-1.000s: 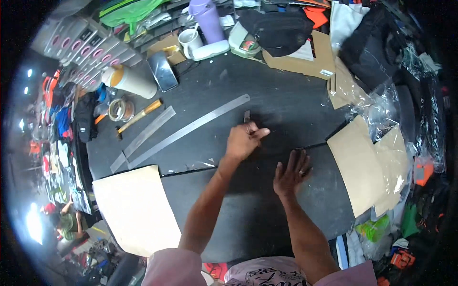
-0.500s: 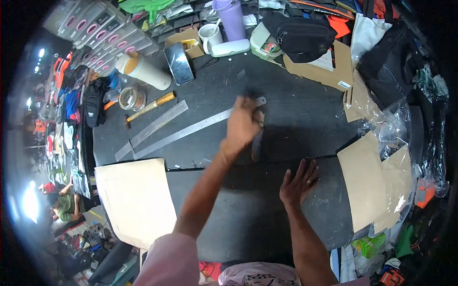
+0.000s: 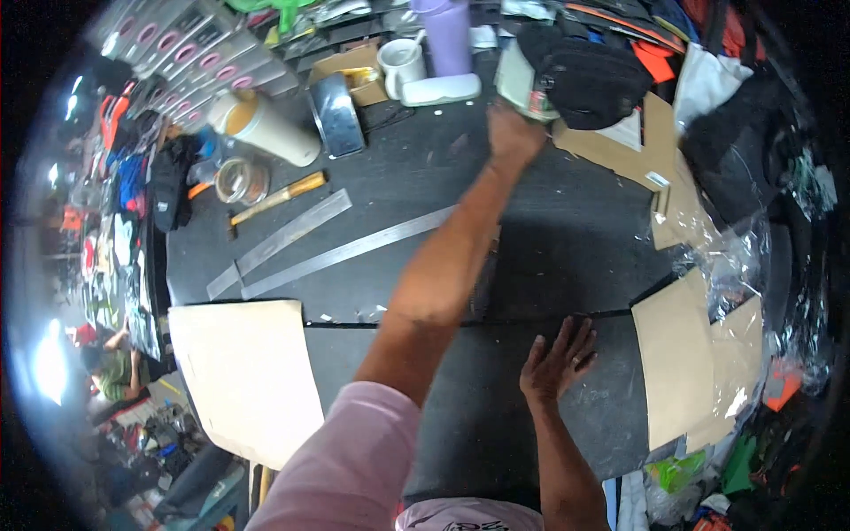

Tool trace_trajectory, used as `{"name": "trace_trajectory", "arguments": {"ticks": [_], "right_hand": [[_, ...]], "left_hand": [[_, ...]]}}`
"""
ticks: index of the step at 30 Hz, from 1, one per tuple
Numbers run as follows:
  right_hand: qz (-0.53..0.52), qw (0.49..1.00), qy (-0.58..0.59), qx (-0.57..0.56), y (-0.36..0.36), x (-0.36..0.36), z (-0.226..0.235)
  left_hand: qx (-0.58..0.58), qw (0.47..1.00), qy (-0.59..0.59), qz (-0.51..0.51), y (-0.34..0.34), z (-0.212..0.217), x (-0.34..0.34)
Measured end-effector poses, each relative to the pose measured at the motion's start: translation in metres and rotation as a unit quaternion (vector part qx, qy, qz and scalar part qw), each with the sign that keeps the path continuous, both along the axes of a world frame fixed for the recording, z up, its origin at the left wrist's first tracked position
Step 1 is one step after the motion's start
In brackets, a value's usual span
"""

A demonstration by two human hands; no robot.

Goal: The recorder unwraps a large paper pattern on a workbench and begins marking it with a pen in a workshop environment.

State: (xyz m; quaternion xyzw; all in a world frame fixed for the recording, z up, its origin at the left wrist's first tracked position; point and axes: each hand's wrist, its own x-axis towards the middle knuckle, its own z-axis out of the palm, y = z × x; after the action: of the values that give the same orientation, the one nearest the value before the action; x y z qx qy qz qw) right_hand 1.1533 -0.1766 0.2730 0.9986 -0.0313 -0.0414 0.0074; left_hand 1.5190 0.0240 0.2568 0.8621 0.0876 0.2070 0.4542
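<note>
My left hand (image 3: 515,134) is stretched far across the table to the near edge of a light green open case (image 3: 516,80). Its fingers are smeared and partly hidden, so whether it grips anything does not show. Beneath that forearm runs a long steel ruler (image 3: 345,250), its far end covered. A dark, narrow tool (image 3: 483,288) lies mostly hidden beside the forearm. Palm down, with fingers spread, my right hand (image 3: 558,361) rests on the black table (image 3: 567,257) and holds nothing.
Left on the table are a second metal strip (image 3: 292,232), a hammer (image 3: 279,199), a glass jar (image 3: 242,181), a cream tumbler (image 3: 266,131) and a phone (image 3: 337,115). Behind stand a white mug (image 3: 401,66) and purple bottle (image 3: 445,40). Cardboard (image 3: 677,354) lines the right side; a black pouch (image 3: 598,84) sits behind.
My left hand has moved away and to the right, from the ruler's far end to the green case. The right hand stays flat on the table. The view has shifted slightly.
</note>
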Motion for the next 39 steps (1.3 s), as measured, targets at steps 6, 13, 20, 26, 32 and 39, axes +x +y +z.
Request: {"name": "trace_trajectory", "arguments": {"ticks": [6,13,20,26,32,39], "right_hand": [[-0.005,1.0,0.005,-0.015,0.005,-0.001,-0.004],[-0.004,1.0,0.011,-0.003,0.007,-0.001,-0.002],[-0.005,1.0,0.007,-0.009,-0.005,0.0,-0.005],[-0.009,1.0,0.012,0.006,0.004,0.002,-0.004],[-0.006,1.0,0.008,-0.01,0.002,-0.001,-0.007],[0.016,1.0,-0.002,0.02,0.0,-0.001,-0.002]], "left_hand": [[-0.057,0.994,0.093,0.029,0.002,0.003,-0.03],[0.419,0.902,0.09,0.042,0.133,0.028,-0.026],[0.402,0.879,0.249,-0.058,0.108,0.037,-0.054],[0.475,0.871,0.066,0.105,0.115,0.033,-0.075],[0.373,0.919,0.1,-0.073,0.091,0.024,-0.017],[0.375,0.914,0.157,0.006,0.072,-0.002,0.029]]}}
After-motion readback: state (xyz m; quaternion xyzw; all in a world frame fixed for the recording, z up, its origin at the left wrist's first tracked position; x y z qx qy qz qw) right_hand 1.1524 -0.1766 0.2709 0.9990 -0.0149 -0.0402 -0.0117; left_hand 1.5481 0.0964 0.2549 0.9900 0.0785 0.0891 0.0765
